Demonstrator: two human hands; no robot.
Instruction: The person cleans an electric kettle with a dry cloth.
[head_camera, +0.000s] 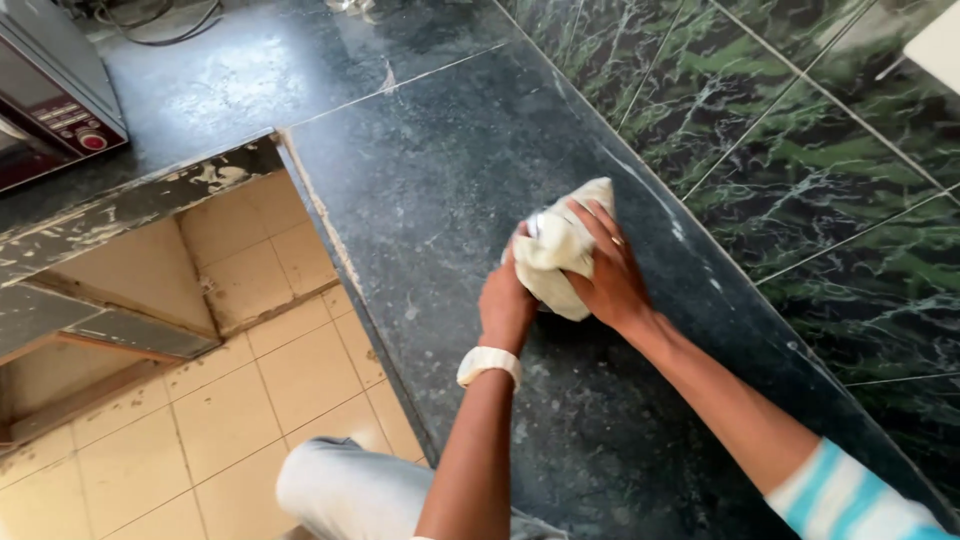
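- Both hands meet on a white cloth (560, 262) bunched on the dark stone counter (450, 180), close to the green marble wall (800, 150)
- Left hand (507, 300) grips its near side; right hand (610, 275) clamps over the top
- A microwave (50, 90) sits well apart at the far left corner
- Beige floor tiles (200, 430) lie below the counter edge

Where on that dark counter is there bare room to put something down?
Bare counter lies between the cloth and the microwave, and toward the front edge. It is crowded only where the left hand and right hand grip the cloth.
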